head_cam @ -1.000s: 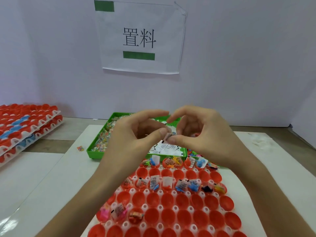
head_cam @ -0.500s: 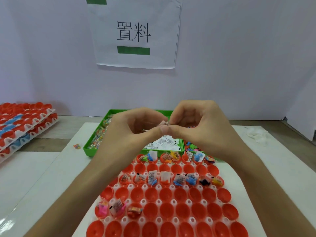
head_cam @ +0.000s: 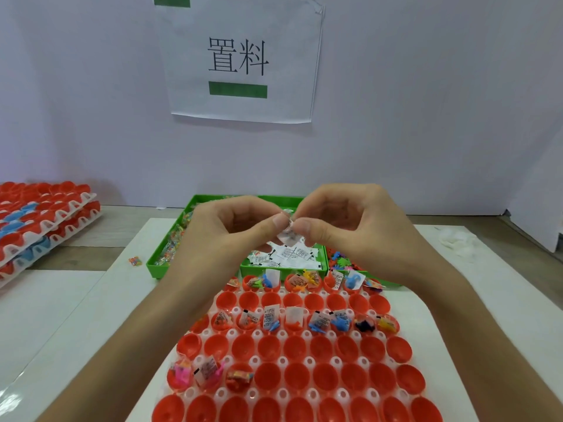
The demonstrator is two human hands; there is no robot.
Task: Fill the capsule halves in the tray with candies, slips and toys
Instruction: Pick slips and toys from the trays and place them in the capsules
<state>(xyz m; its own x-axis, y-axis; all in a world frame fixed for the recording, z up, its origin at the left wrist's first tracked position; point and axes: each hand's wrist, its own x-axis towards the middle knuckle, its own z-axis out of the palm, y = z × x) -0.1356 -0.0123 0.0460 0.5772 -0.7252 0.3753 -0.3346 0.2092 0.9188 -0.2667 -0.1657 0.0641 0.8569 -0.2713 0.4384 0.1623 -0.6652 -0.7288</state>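
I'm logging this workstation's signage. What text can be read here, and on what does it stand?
"置料": on the white paper sheet on the wall, between two green bars.
Slip pinched by the left hand and right hand: print too blurred to read.
Loose slips in the green bin: print too small.
Tucked slips in the capsule halves: print too small.

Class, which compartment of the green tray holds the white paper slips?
The middle compartment; the left one holds candies, the right one coloured toys.

Bin behind capsule tray
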